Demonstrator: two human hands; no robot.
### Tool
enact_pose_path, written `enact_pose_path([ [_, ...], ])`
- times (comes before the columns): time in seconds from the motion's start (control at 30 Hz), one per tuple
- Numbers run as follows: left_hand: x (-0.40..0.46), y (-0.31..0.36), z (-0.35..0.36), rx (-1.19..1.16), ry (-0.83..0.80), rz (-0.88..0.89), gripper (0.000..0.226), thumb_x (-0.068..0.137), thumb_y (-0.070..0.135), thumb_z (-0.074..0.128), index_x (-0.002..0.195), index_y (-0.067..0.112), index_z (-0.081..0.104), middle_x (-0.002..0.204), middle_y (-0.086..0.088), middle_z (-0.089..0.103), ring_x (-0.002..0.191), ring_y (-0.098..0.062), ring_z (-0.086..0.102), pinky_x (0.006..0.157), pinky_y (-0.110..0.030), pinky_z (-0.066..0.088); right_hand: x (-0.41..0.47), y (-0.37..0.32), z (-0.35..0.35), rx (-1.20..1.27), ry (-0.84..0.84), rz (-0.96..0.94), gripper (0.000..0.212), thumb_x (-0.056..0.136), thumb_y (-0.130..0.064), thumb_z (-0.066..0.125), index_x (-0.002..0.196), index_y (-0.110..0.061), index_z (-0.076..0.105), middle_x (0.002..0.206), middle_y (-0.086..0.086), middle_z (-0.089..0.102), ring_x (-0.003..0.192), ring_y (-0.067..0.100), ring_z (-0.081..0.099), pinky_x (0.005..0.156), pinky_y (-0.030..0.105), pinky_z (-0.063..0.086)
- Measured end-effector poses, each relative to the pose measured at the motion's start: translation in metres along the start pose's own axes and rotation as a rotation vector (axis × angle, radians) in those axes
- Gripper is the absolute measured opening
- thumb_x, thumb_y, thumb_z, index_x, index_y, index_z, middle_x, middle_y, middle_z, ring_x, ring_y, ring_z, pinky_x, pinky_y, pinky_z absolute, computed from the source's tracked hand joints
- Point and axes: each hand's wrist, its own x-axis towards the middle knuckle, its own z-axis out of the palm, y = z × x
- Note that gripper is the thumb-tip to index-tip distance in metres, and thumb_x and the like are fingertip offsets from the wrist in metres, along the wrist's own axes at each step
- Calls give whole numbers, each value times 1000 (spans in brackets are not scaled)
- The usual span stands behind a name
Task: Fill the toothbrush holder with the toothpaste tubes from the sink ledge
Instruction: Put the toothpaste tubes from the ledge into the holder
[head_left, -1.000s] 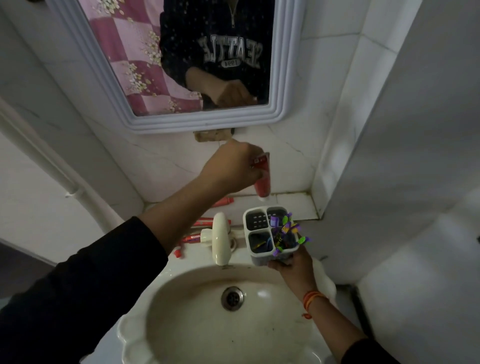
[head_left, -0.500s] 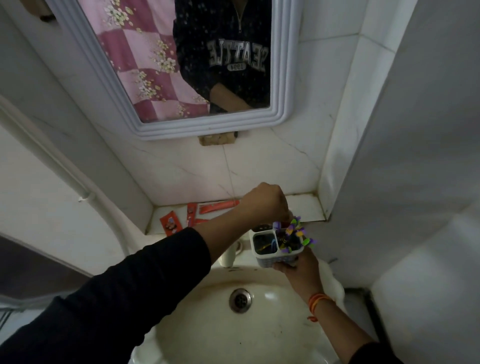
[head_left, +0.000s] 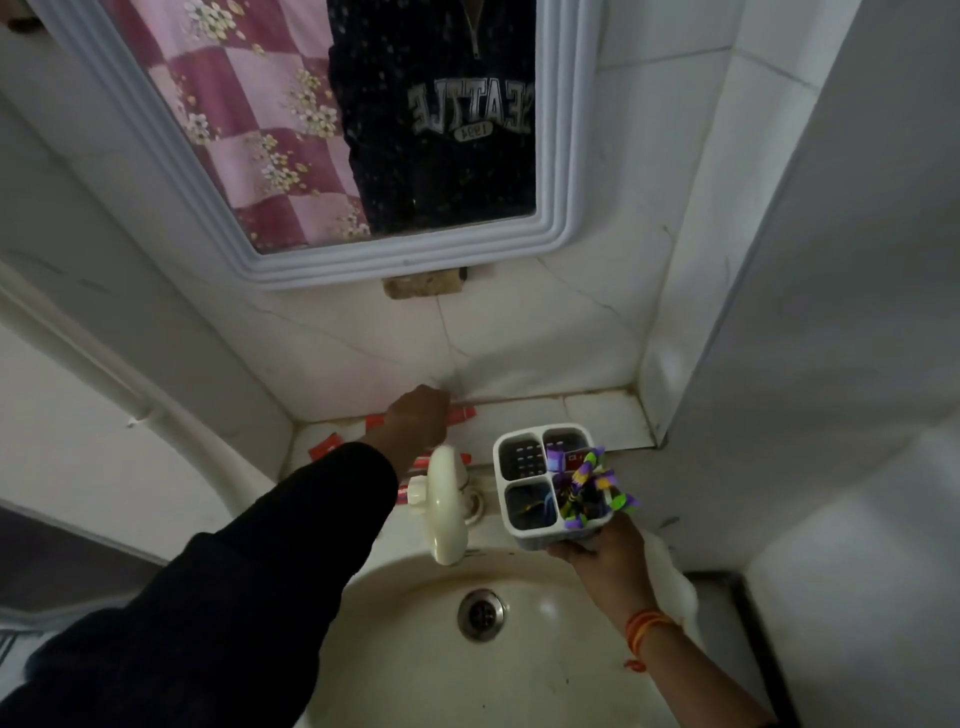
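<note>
Head: right hand (head_left: 597, 545) grip clamps holder (head_left: 550, 488), red tube (head_left: 574, 460) inside; left hand (head_left: 415, 415) grip unclear.

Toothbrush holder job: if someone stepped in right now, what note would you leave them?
Left hand: down on the ledge over a red toothpaste tube; grip not visible.
Right hand: holding the toothbrush holder from below, beside the tap.
Done: something red shows in the holder's back right compartment.
Left: more red tubes lie on the ledge; drop them in.
</note>
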Motion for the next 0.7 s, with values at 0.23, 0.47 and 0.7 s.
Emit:
enact_pose_path([
  [0.23,22,-10,34,125,142,6,27,98,32,54,118,18,66,113,-7,70,103,-30,72,85,-41,59,0,4,0,7,-15,10,56,66,-5,89,114,-27,72,108,-16,75,109,4,68,83,25,61],
  [0.47,-32,22,-42,-124,163,123,40,81,35,79,118,22,74,117,-1,69,102,-22,70,85,-36,58,0,2,0,38,10,20,60,65,3,87,119,-17,70,112,-8,75,109,9,69,79,34,64],
  [0.7,-90,71,-103,-372,350,292,37,85,5,70,119,18,71,99,5,75,81,-8,64,70,-24,57,-2,-7,0,73,-6,39,58,64,11,86,114,-13,68,104,-10,72,99,-15,64,74,8,54],
])
